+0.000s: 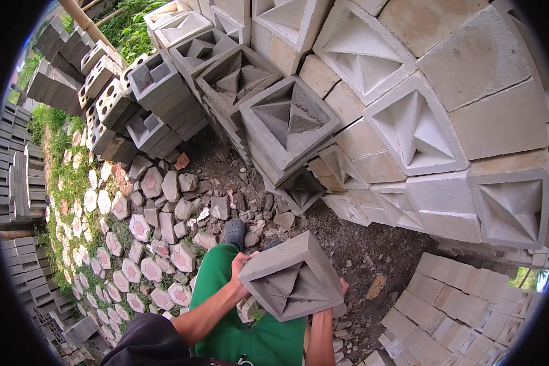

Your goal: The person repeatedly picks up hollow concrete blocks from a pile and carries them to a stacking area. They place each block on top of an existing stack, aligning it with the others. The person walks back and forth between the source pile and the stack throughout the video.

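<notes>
A grey concrete ventilation block (291, 282), square with a recessed pyramid-like pattern in its face, is held tilted in front of my legs. My left hand (240, 268) is closed round its left edge. At the opposite side, my right hand (343, 288) grips the block, with most of its fingers hidden behind it. Ahead of the held block stands a stack of similar dark grey blocks (290, 122). Lighter patterned blocks (416, 128) are piled up to its right.
Broken stones and rubble (219, 207) cover the ground near my shoe (234, 233). Hexagonal pavers (139, 227) lie in grass on the left. Stacks of blocks with round holes (108, 100) stand at the far left, and more stacked blocks (451, 299) fill the lower right.
</notes>
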{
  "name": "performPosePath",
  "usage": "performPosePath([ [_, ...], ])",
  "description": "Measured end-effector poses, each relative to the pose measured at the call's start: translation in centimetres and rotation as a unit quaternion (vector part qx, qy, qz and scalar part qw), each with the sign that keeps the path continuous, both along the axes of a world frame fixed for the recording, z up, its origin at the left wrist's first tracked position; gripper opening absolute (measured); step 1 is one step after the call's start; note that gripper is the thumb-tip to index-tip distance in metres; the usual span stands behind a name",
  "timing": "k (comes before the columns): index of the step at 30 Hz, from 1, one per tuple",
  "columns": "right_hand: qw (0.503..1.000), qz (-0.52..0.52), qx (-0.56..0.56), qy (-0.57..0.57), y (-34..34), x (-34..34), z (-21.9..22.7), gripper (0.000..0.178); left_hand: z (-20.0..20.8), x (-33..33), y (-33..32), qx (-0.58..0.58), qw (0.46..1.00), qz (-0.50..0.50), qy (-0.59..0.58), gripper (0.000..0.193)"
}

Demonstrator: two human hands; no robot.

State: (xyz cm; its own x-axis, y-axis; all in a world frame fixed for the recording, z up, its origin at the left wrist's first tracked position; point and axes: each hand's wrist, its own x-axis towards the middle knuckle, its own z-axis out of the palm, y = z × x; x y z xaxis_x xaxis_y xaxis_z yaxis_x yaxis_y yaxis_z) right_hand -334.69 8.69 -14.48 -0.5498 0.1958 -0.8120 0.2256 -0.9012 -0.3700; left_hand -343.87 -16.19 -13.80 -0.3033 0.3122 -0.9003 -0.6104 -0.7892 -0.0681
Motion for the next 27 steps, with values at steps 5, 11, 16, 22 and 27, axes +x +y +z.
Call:
performPosePath([
  [5, 0.998, -0.013, -0.003, 0.068, 2.1, -6.0, -11.5, 0.050, -12.0, -5.4, 2.9, 0.031, 0.998, -0.033, 0.037, 0.033],
  [11, 0.990, -0.014, 0.033, 0.136, 5.7, -11.3, -25.8, 0.050, -28.0, -11.0, 6.6, -0.014, 0.989, -0.121, 0.084, 0.031],
  [16, 0.978, -0.045, 0.140, 0.149, 8.9, -15.5, -35.7, 0.050, -39.7, -13.4, 9.1, 0.036, 0.988, -0.100, 0.116, 0.035],
  [22, 0.960, -0.082, 0.079, 0.256, 8.3, -17.2, -42.0, 0.050, -43.8, -15.8, 11.0, -0.034, 0.993, 0.031, 0.107, 0.048],
  [27, 0.963, -0.100, 0.132, 0.213, 8.6, -17.3, -45.3, 0.050, -46.1, -15.7, 11.2, 0.003, 0.986, 0.022, 0.165, 0.055],
])
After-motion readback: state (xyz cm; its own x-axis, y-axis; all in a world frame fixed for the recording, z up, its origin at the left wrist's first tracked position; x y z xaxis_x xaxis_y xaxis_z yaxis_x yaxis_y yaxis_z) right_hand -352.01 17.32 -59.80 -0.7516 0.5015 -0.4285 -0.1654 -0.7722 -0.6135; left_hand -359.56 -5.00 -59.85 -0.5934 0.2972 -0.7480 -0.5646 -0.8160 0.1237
